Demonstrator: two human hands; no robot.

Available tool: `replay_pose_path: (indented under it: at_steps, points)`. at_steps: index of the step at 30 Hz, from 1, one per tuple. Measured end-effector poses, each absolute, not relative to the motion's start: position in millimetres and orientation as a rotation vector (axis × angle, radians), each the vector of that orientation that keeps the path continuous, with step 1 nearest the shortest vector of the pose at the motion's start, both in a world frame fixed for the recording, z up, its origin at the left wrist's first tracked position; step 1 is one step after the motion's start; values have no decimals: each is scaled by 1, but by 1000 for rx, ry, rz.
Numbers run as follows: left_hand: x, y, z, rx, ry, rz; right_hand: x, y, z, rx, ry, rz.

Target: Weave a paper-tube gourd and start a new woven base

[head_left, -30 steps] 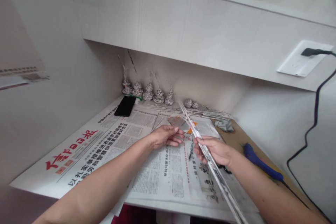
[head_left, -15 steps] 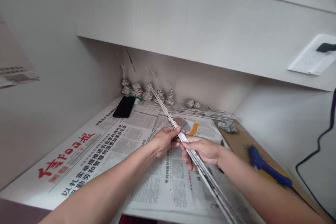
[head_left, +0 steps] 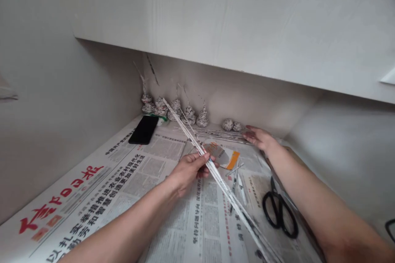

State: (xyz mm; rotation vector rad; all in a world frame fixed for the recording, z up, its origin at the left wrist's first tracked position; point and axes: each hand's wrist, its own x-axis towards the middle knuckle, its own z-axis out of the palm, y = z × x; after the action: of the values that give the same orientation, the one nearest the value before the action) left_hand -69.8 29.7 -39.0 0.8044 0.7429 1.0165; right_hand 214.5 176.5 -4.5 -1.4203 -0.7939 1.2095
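Observation:
My left hand is closed around a bundle of thin rolled-paper sticks, which slants from the back of the table down to the lower right. My right hand reaches to the back right, its fingers apart, at the right end of a pile of more paper sticks. Whether its fingertips touch that pile is hard to tell. Two small woven paper balls sit just behind the pile. Beneath my right forearm lie black-handled scissors.
Several gourd-shaped woven paper pieces stand along the back wall. A black phone lies at the left. Newspaper covers the table, with a grey and orange card on it. A white panel overhangs the back.
My right hand has let go of the bundle and moved back and right to the pile. My left hand still holds the bundle. The scissors now show more fully as the view shifted.

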Motion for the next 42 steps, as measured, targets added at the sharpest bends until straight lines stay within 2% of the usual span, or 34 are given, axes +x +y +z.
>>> replay_pose_path:
  at_steps: [10,21,27,32,42]
  points:
    - [-71,32,-39,760,734,999,216,229,-23,-1605,-961,1056]
    - [-71,34,-41,777,759,975,136,253,-12,-1436,-1754,278]
    - [-71,36,-42,758,762,982,112,246,-10,-1367,-1998,36]
    - [-71,37,-40,748,763,974,116,240,-17,-1392,-2034,17]
    - [-73,37,-39,748,753,1002,135,207,-24,-1503,-1914,251]
